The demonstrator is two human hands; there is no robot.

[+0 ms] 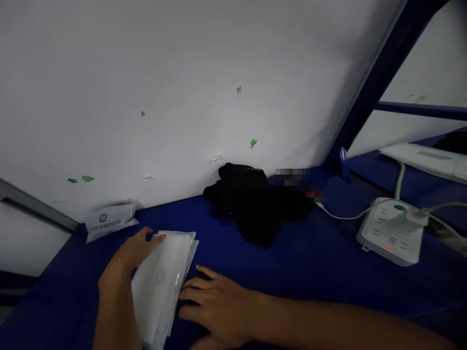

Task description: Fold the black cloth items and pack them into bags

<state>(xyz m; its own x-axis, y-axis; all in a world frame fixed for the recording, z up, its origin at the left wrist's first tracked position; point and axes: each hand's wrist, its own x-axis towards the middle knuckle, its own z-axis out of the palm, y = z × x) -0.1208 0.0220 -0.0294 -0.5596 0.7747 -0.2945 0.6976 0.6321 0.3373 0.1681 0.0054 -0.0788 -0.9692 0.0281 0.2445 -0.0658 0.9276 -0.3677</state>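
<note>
Both my hands, left and right, lie spread flat, squaring the bag stack on the table.

The stack of bags under both hands looks like thin, glossy, translucent plastic film. The table wears a matt blue cloth-like cover. The black bundle is soft matt fabric; the power strip is smooth white plastic; the wall is flat matt white.
</note>
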